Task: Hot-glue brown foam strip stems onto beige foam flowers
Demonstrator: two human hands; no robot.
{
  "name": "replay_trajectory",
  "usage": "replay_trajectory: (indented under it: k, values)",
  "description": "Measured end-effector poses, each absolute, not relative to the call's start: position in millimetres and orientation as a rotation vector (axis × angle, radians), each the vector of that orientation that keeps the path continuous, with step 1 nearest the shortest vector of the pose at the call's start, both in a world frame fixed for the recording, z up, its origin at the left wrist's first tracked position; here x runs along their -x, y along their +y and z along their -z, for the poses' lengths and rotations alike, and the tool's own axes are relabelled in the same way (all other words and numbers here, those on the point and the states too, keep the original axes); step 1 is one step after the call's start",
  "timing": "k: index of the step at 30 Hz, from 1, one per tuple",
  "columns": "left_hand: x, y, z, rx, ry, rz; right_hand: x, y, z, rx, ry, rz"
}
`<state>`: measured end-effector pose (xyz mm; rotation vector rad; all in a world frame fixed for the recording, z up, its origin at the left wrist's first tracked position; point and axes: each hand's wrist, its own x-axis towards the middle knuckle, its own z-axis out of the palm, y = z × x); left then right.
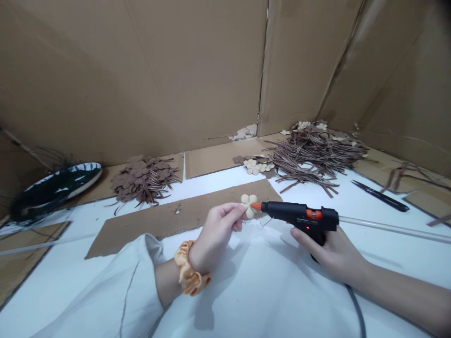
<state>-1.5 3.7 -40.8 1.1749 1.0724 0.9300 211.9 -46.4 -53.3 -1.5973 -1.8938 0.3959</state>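
Observation:
Between its thumb and fingers, my left hand pinches a cream five-petal flower above the front edge of a cardboard strip. My right hand is wrapped round the handle of a black glue gun, whose small red light is lit. The gun's orange nozzle points left and meets the middle of the flower. A long clear glue stick sticks out of the gun's back end. Whether any glue lies on the flower cannot be made out.
Brown flowers with strips are heaped at the back left, beside a plate of dark green strands. At the back right lie a pile of brown strips and cream flowers. A black tool rests at the right. Cardboard walls stand behind.

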Motion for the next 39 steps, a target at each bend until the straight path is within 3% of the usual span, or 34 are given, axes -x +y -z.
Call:
replay_trajectory:
  k: [39]
  values:
    - [1.6,3.6,38.9,-1.175,1.091,-0.938,-215.6,-48.4,63.0,1.525,-1.761,-0.587]
